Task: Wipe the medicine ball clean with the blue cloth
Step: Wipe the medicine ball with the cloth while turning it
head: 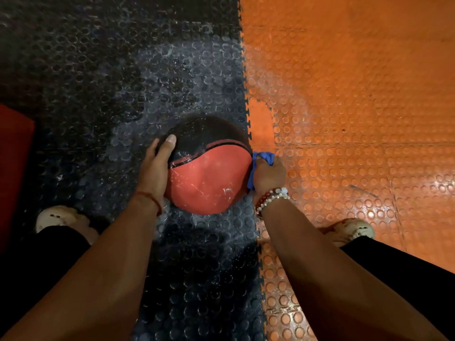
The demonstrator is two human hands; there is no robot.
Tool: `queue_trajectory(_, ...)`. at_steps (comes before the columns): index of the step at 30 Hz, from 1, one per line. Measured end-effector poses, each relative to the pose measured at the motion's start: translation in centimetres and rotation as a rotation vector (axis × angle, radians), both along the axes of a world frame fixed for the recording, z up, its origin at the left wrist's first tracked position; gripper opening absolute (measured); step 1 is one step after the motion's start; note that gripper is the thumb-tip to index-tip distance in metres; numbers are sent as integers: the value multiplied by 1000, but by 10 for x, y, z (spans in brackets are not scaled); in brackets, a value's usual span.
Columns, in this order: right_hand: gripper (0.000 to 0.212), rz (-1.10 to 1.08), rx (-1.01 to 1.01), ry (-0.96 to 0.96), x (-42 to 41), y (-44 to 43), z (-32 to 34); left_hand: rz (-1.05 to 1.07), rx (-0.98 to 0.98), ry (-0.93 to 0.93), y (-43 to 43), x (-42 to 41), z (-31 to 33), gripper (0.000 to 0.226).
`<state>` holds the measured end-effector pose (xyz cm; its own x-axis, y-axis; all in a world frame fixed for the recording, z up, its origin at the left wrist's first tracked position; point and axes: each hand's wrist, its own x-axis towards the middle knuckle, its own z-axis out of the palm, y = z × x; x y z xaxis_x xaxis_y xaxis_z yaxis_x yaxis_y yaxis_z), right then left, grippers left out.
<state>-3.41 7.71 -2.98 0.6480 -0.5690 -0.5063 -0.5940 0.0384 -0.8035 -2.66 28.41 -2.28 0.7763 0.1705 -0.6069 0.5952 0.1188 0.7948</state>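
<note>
Floor: studded black rubber matting [98, 99] on the left met studded orange rubber matting [357, 94] on the right along a toothed seam, with a pale, wet-looking film around the middle.
Ball: the round red-and-black textured medicine ball [206, 168] sat on the black matting, its right edge at the seam, between the two pale shoes [64, 217] at the near corners.
Left hand: the left hand [155, 166] lay spread against the ball's left flank with the thumb over the black top, bracing rather than gripping.
Right hand: the right hand [268, 175], a beaded bracelet [270, 198] at its wrist, was closed around the bunched blue cloth [263, 159] and pressed it to the ball's right flank.
Placement: the ball lay squeezed between both hands, which were apart, one on each side.
Risk, rolling: the floor looked slick; I judged a hard stroke from the right could push the ball out from under the bracing palm.
Risk, missed dirt: white smears [227, 191] showed on the near red panel, away from the cloth, and the underside was hidden, so they could be skipped unless the ball was turned.
Risk, cloth: being so bunched, it touched little surface and might only spread the grime.
</note>
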Motion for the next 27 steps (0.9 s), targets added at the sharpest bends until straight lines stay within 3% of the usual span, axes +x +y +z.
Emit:
queue_trajectory(3,12,76,-51,72,-11,-2,12,-184,-33,98,5,2,8,70)
queue_trajectory(6,21,160,-57,98,-19,-4,20,-207,27,199,7,4,13,82)
queue_trajectory(8,16,181,-125,88,-18,2,24,-165,182,137,0,0,17,89)
queue_trajectory(11,30,230,-324,51,-17,15,36,-148,423,-54,-15,-13,28,76)
queue_trajectory(14,31,375,-570,-69,-23,31,56,-161,449,-174,-16,-20,24,71)
queue_trajectory(17,40,532,-670,-279,-32,49,69,-152,436,-202,-12,-24,16,77)
queue_trajectory(20,46,736,-768,-372,-23,57,71,-151,490,-222,-15,-25,15,72)
queue_trajectory(23,37,732,-748,-306,3,45,66,-155,523,-213,-15,-21,14,63)
queue_trajectory(27,29,533,-577,-85,22,13,44,-113,508,-212,-17,-19,13,52)
